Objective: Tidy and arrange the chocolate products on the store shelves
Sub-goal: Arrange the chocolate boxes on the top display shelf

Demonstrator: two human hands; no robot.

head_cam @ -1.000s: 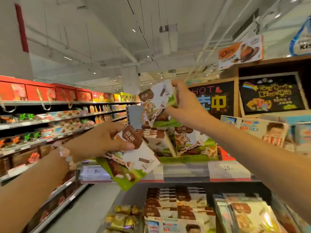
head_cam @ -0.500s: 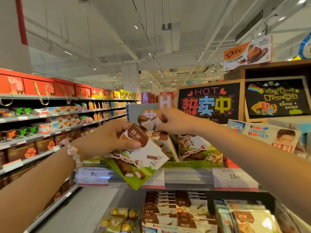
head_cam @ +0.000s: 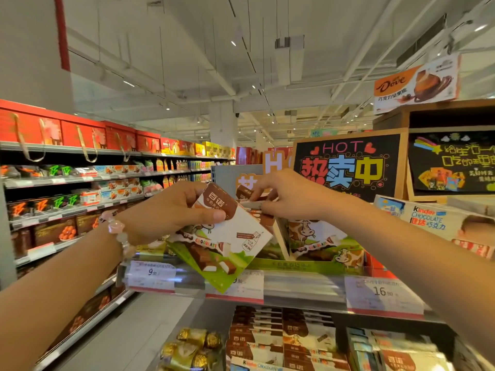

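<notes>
Two hands are in view: the left hand (head_cam: pixel 171 210) at centre left and the right hand (head_cam: pixel 284 196) at centre. One chocolate box (head_cam: pixel 222 236) is held in the left hand, tilted. One display carton (head_cam: pixel 316 245) of cow-print boxes stands on the shelf at centre right; how many boxes it holds cannot be told. Three price tags show on the shelf edge: the left tag (head_cam: pixel 152 274), the middle tag (head_cam: pixel 241 287), partly covered, and the right tag (head_cam: pixel 383 293). Two chalkboard signs stand at upper right: the HOT sign (head_cam: pixel 345 164) and the rainbow sign (head_cam: pixel 455 162). One Dove sign (head_cam: pixel 415 84) hangs above them. One bead bracelet (head_cam: pixel 117 228) sits on the left wrist.
</notes>
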